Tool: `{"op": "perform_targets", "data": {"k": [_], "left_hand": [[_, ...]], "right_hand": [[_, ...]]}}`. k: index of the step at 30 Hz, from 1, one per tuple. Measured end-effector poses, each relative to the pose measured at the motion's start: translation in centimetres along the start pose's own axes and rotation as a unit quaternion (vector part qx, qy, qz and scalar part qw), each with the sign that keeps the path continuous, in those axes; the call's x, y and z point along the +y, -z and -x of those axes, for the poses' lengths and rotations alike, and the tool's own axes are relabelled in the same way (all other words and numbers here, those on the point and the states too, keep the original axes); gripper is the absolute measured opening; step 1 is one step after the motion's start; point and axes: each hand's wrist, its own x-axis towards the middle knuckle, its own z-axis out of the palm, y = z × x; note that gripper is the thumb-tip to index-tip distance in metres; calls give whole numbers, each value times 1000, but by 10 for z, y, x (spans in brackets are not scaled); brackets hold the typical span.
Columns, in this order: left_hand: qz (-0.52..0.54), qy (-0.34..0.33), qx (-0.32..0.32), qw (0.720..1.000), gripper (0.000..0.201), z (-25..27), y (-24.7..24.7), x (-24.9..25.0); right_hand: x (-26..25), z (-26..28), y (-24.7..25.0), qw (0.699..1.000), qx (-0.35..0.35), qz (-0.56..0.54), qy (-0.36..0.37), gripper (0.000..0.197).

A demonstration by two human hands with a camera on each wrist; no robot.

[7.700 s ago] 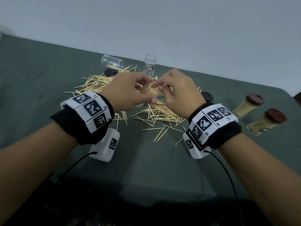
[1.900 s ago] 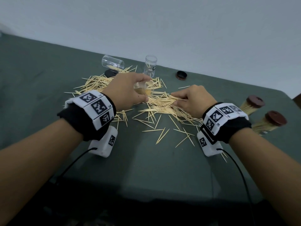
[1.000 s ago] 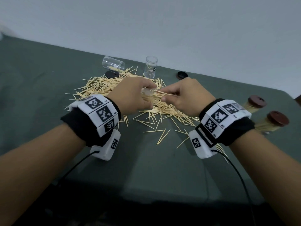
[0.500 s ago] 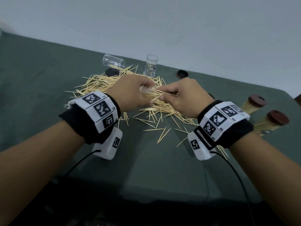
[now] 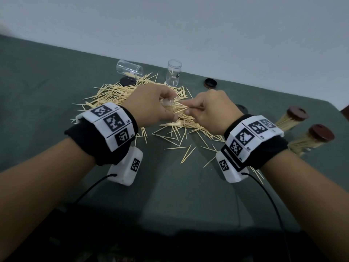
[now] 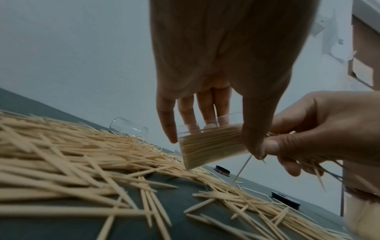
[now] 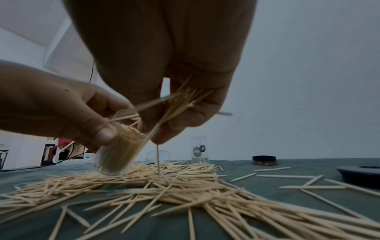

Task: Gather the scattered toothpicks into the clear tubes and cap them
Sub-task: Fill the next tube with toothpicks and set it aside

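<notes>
Feeding of a small bundle into the tube is the step we are in. Our left hand [image 5: 151, 106] has its fingers and thumb curled round the short clear plastic tube [image 6: 213, 144], already well packed with thin wooden toothpicks and held tilted just above the heap of loose pale toothpicks [image 5: 117, 93] on the dark green bench [image 5: 179, 195]. Our right hand [image 5: 213, 112] pinches a loose, fanned bundle of toothpicks [image 7: 180, 100] at the tube mouth; one stick hangs down from the bundle toward the heap.

To do this well, we think the bundle should first be made parallel, because crossed sticks will catch on the rim. We should turn the mouth more toward the right hand and slide the points in together, not push hard, since the tube looks nearly full. Two empty clear tubes [image 5: 173, 74] and dark round caps [image 5: 210, 83] wait behind the heap.
</notes>
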Motion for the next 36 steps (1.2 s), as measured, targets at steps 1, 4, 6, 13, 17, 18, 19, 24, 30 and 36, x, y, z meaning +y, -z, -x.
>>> {"op": "perform_targets", "data": {"k": [1, 4, 6, 13, 17, 18, 19, 24, 30, 36], "left_hand": [[-5, 0, -2, 1000, 60, 0, 0, 0], [-22, 1, -7, 1000, 58, 0, -2, 1], [-28, 3, -11, 1000, 60, -1, -3, 1], [-1, 0, -5, 1000, 64, -1, 0, 1], [23, 4, -18, 1000, 63, 0, 0, 3], [25, 1, -21, 999, 61, 0, 0, 4], [24, -3, -23, 999, 59, 0, 0, 4], [15, 3, -16, 1000, 51, 0, 0, 2], [22, 10, -23, 999, 59, -1, 0, 3], [24, 21, -9, 999, 54, -1, 2, 0]], "right_hand": [[-1, 0, 1, 1000, 3, 3, -1, 28], [-6, 3, 3, 1000, 18, -10, 4, 28], [-8, 4, 3, 999, 28, -17, 17, 32], [-2, 1, 0, 998, 59, -38, -3, 17], [0, 0, -3, 997, 77, -24, 14, 14], [0, -1, -5, 996, 82, -17, 24, 16], [1, -2, -6, 996, 85, -11, 33, 18], [3, -4, -9, 994, 96, -12, 54, 24], [2, -2, -10, 988, 127, -82, 16, 28], [3, -5, -9, 992, 114, -47, 30, 11]]}}
